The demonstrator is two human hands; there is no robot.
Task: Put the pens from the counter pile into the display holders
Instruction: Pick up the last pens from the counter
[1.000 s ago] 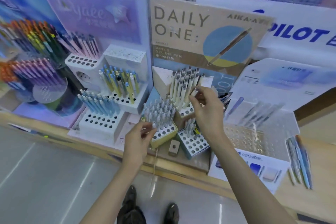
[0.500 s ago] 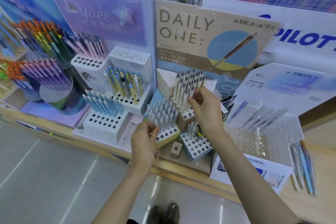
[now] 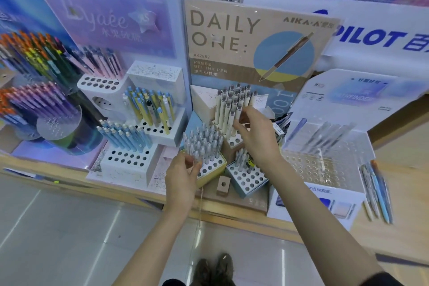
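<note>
Right hand (image 3: 257, 139) pinches a cream pen (image 3: 232, 121) in the far tan holder (image 3: 229, 153). Left hand (image 3: 182, 176) curls against the grey pens (image 3: 204, 146), grip unclear. The pile (image 3: 376, 190) lies right, on the counter (image 3: 406, 211). Risk: a nudge tips the crowded rows, or a slanted pen misses its hole.

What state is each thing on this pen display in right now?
Left hand, fingertips at the grey pens, grip unclear.
Right hand, fingers curled among the cream pens, grip unclear.
Yellow holder, front holes empty.
Small blue holder, mostly empty.
Clear holder, mostly empty.
Counter pile, lying flat, untouched.
</note>
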